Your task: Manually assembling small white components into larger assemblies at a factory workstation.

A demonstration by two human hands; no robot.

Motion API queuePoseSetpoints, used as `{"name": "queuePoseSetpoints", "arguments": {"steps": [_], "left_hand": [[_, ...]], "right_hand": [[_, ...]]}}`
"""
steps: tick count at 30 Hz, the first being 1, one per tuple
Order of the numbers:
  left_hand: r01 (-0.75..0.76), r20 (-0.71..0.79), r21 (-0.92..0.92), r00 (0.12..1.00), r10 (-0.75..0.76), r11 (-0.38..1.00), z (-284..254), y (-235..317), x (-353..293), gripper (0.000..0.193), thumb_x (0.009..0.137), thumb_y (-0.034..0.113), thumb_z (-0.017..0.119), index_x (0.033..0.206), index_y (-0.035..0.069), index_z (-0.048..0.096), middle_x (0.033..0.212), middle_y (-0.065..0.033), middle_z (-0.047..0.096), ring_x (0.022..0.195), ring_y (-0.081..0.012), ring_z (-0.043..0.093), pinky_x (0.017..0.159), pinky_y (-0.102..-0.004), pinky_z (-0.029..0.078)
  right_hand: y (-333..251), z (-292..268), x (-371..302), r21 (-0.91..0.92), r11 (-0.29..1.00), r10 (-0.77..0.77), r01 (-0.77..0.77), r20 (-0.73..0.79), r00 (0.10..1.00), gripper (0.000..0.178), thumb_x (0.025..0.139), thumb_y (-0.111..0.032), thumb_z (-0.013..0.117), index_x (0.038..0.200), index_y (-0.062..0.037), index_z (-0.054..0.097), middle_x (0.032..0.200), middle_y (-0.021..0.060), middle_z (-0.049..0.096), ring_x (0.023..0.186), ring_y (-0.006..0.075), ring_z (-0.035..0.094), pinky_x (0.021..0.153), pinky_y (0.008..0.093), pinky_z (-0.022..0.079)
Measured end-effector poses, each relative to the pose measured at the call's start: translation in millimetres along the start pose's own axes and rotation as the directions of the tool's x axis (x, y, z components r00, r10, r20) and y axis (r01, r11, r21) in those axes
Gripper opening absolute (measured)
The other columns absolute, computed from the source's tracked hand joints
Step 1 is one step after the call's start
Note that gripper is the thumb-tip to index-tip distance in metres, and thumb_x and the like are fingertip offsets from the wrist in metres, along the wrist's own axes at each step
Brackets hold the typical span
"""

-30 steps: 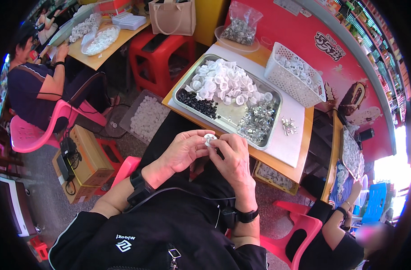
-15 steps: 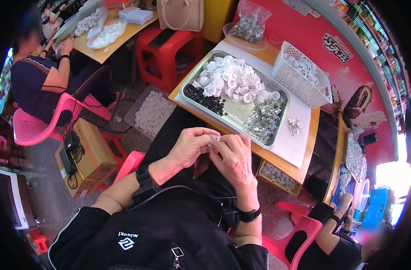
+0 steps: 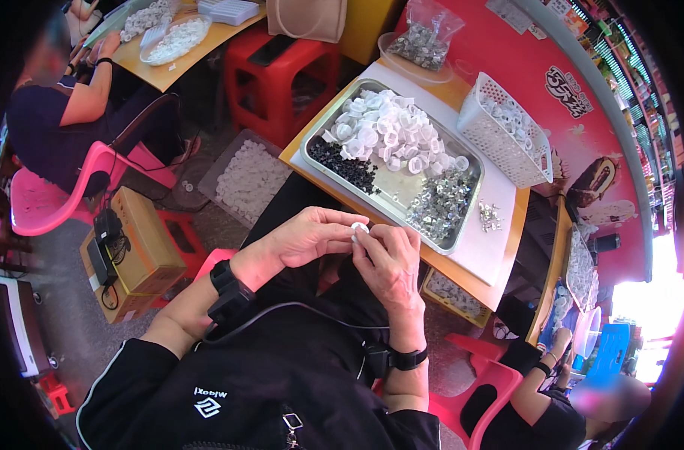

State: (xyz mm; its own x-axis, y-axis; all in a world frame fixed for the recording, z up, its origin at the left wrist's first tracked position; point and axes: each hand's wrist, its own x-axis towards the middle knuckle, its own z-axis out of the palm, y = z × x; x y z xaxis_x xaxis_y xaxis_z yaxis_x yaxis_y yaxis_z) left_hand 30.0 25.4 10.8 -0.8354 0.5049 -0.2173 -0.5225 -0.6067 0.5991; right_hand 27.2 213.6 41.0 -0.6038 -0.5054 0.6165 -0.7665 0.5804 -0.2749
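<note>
Between the fingertips of both hands is a small white plastic cap-like part, held above my lap near the table's front edge. My left hand pinches it from the left with thumb and fingers. My right hand has its fingers curled and closed on the other side of it; its fingertips partly hide the part. Just beyond the hands lies a metal tray with white plastic caps, small black pieces and small shiny metal pieces in separate heaps.
A white perforated basket with clear parts stands right of the tray, near loose metal pieces. Behind is a bag of metal parts. A bin of white parts sits on the floor left. Two other people sit at left and lower right.
My left hand has turned, its fingers now straighter along the part, and the part now shows its white round face. My view has shifted slightly.
</note>
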Motion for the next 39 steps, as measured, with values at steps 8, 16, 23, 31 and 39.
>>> {"name": "queuePoseSetpoints", "arguments": {"steps": [8,16,23,31,39], "left_hand": [[0.032,0.059,0.007,0.998,-0.033,0.999,-16.7,6.1,26.5,0.035,0.094,0.007,0.059,0.126,-0.004,0.055,0.119,-0.0148,0.061,0.107,-0.0198,0.063,0.095,-0.0335,0.052],[0.045,0.038,-0.074,0.998,-0.042,0.996,-29.6,8.4,26.4,0.03,0.093,0.007,0.06,0.121,-0.002,0.059,0.116,-0.0131,0.063,0.104,-0.0183,0.064,0.093,-0.0324,0.053],[-0.007,0.042,-0.056,0.999,0.009,0.998,-39.1,13.6,24.9,0.031,0.092,0.009,0.063,0.12,-0.003,0.059,0.111,-0.0125,0.065,0.101,-0.0179,0.065,0.091,-0.0316,0.054],[-0.004,0.077,-0.126,0.997,0.013,0.992,-38.9,23.3,21.5,0.031,0.093,0.007,0.059,0.122,-0.005,0.058,0.106,-0.0128,0.067,0.097,-0.0189,0.066,0.088,-0.0314,0.055],[-0.079,0.101,-0.124,0.991,0.091,0.989,-44.6,26.8,23.0,0.031,0.094,0.009,0.06,0.122,-0.004,0.058,0.108,-0.0111,0.066,0.098,-0.0169,0.065,0.09,-0.0302,0.054]], "right_hand": [[3.7,7.4,9.6,0.021,0.985,0.172,-0.172,-0.011,0.985,0.021,0.073,-0.004,0.075,0.094,-0.0079,0.07,0.086,0.0032,0.061,0.077,0.0196,0.059,0.076,0.0329,0.043],[2.9,9.9,22.4,-0.009,0.985,0.171,-0.171,0.097,0.981,0.023,0.073,-0.004,0.075,0.095,-0.0086,0.07,0.086,0.004,0.061,0.079,0.0202,0.059,0.076,0.0328,0.043],[5.2,11.1,37.2,0.032,0.985,0.157,-0.169,0.225,0.962,0.019,0.076,-0.009,0.073,0.095,-0.0083,0.07,0.09,0.0063,0.063,0.084,0.0218,0.061,0.079,0.0347,0.044],[72.9,21.1,61.4,-0.075,0.919,0.388,-0.388,0.365,0.847,0.013,0.078,-0.012,0.07,0.088,-0.0038,0.069,0.086,0.0133,0.063,0.082,0.0311,0.063,0.075,0.0395,0.049],[83.9,35.5,69.1,-0.133,0.892,0.431,-0.433,0.54,0.723,0.016,0.079,-0.013,0.066,0.089,-0.002,0.068,0.088,0.0154,0.063,0.086,0.0333,0.063,0.077,0.0403,0.049]]}}
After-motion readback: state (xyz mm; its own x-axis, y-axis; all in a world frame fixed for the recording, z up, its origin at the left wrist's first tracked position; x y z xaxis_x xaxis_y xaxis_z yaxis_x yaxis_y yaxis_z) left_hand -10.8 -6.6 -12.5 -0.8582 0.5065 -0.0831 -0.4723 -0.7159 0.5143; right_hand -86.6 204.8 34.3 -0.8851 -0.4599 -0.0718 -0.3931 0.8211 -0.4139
